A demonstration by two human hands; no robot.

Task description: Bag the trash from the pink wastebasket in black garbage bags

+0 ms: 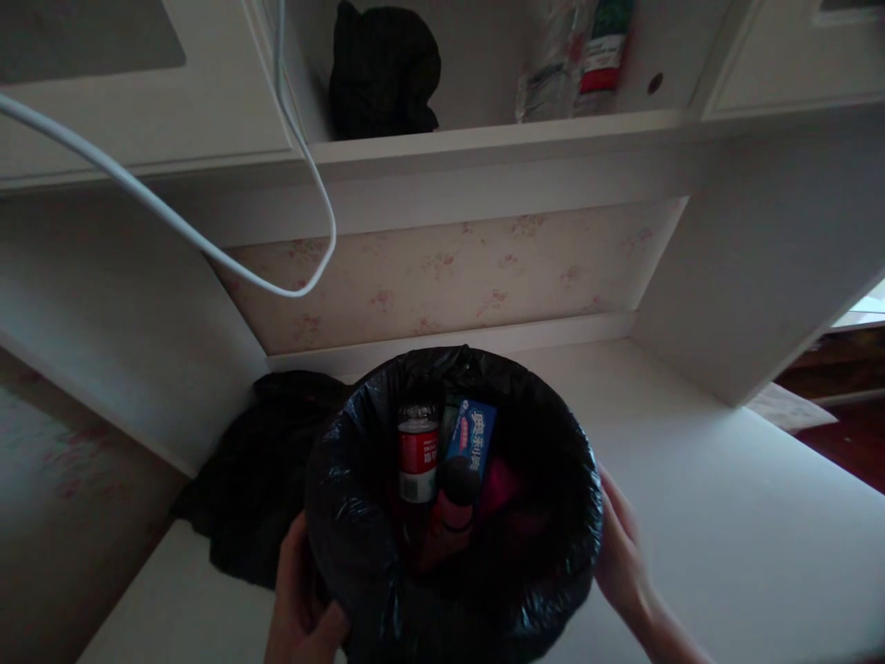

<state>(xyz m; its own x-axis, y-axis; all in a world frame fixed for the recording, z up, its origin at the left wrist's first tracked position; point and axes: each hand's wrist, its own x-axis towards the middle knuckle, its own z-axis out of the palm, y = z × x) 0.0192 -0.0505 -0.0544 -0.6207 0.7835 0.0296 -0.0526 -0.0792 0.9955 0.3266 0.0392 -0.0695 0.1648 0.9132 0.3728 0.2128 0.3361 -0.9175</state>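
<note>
Between my two hands is a round trash bin (352, 563) lined with a black plastic bag, its open mouth tilted up towards me. My left hand (304, 599) grips its left side, with the thumb near the front. On the right side, my right hand (619, 544) presses against the bag, its fingertips partly hidden behind the rim. Inside lie a clear bottle with a red and white label (418, 461), a blue box (472, 433) with white lettering, and a reddish item with a dark round top (456, 503). Deeper contents are too dark to make out.
Black crumpled fabric (241, 489) lies on the white surface (691, 516), left of the bin. A white cable (207, 244) hangs at upper left. The shelf (484, 143) above holds a black bundle (383, 69) and plastic bottles (601, 55). White side panels stand left and right.
</note>
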